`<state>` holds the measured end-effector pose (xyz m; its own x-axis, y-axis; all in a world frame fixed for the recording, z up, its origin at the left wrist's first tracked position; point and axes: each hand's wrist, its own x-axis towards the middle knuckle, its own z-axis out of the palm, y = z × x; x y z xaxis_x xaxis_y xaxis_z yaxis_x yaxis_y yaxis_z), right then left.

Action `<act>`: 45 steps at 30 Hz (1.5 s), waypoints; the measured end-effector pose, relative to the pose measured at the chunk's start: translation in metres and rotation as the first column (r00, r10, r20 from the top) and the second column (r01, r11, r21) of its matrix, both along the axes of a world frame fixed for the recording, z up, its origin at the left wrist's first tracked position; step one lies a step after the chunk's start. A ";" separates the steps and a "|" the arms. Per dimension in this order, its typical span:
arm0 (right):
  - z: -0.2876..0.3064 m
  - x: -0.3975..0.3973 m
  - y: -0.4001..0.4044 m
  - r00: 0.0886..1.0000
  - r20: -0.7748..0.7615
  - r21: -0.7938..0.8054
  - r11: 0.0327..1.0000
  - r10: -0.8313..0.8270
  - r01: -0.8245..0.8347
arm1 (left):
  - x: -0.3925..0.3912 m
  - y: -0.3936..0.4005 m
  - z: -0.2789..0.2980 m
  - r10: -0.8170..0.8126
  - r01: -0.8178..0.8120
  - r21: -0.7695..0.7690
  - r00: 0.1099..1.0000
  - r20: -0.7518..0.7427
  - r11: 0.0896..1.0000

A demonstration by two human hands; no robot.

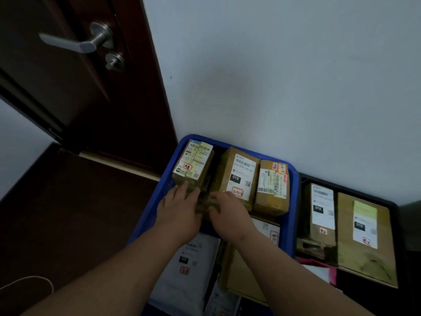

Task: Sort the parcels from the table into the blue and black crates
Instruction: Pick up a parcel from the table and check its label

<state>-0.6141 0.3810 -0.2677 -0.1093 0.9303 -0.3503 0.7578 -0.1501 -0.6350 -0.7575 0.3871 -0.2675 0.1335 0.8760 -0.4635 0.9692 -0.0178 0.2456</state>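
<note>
While both arms reach forward over the blue crate [293,201], the left hand [180,213] rests with fingers laid out nearly straight against the near face of a cardboard parcel [193,164] standing at the crate's far left corner, and the right hand [227,213] lies just beside it, fingers extended onto the low brown packaging between that box and its neighbour; neither hand is seen curling round anything, though blur hides the fingertips. Two more brown parcels stand side by side along the crate's far wall: a middle box [237,176] with a white label marked 010, and a right box [272,185] touching it. Nearer the camera, partly under the forearms, a grey mailer bag [193,265] and a flat cardboard parcel [241,277] lie in the same crate. Just right of it, the black crate [348,187] holds a tall labelled carton [321,213] beside a wide flat carton [364,236]. Behind rise a pale wall [284,76] and a dark wooden door [86,87] with a metal handle [77,41].
</note>
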 end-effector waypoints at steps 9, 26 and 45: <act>0.022 0.087 -0.087 0.886 0.377 0.047 0.950 0.270 -0.309 | 0.053 -0.094 0.030 -0.013 0.010 -0.056 0.998 -0.063 0.998; 0.070 0.187 -0.290 0.856 0.508 0.126 0.991 -0.096 0.036 | 0.159 -0.227 0.062 -0.435 0.429 0.091 0.899 0.054 0.899; 0.107 0.497 -0.468 0.770 0.571 0.075 0.952 -0.285 0.297 | 0.483 -0.352 0.094 -0.641 0.629 0.135 0.763 0.084 0.766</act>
<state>-0.1174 -0.0872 -0.1608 0.3898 0.8776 -0.2789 0.8978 -0.4296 -0.0971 -0.2750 0.0350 -0.1734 0.7227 0.6082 -0.3282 0.6909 -0.6477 0.3212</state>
